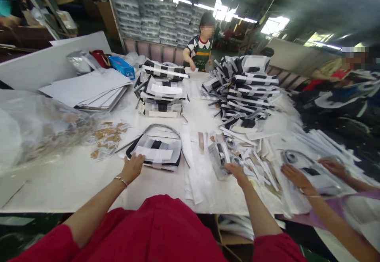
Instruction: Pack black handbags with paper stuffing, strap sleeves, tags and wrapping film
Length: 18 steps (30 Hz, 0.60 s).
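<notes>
Near centre of the table (74, 183), our left hand (132, 167) lies flat and unclenched on the near-left edge of a black-and-white striped bag (154, 153), pressing rather than gripping; the bag's metal-looking handle arcs over its far side. Our right hand (237, 171) is out to the right, fingers spread and loose, holding nothing, tips touching or just over a clear packet of small hardware (221, 155); we can't tell which. Our read: bag pinned steady while the right hand goes for a fitting. Any pick there needs a fingertip pinch, since the packet sits among overlapping paper strips (196, 171). Just right, a co-worker's hands (297, 177) work on another bag. Farther back are two stacks of finished striped bags (162, 92) and (246, 92), with another person (202, 46) behind them. Far left: white card sheets (89, 88), a blue box (121, 67), and a large plastic sack (35, 131).
</notes>
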Each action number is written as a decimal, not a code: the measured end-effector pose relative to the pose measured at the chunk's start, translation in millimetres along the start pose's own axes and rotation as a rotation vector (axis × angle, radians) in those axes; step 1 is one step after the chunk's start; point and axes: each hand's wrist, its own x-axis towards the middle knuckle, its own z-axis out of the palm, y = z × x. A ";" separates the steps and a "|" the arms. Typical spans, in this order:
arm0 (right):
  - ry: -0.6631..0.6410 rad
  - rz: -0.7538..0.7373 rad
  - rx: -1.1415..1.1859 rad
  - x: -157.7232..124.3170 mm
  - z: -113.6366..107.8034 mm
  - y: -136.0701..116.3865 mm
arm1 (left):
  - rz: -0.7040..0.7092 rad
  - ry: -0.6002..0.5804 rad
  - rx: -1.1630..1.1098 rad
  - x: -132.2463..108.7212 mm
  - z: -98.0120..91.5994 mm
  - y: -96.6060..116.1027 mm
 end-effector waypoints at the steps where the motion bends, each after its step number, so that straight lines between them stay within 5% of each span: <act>1: -0.033 0.033 0.036 2.6 0.1 -0.4 | -0.019 -0.031 -0.015 0.4 -1.1 0.8; 10: -0.115 0.120 0.122 -19.8 -35.4 15.6 | -0.092 -0.104 -0.110 3.3 -9.4 5.6; 15: -0.126 0.251 0.020 -40.6 -24.1 38.0 | -0.083 -0.098 -0.131 6.3 -6.9 3.6; 18: -0.103 0.209 -0.176 -44.8 -24.1 42.7 | -0.088 -0.089 -0.139 3.6 -7.7 4.8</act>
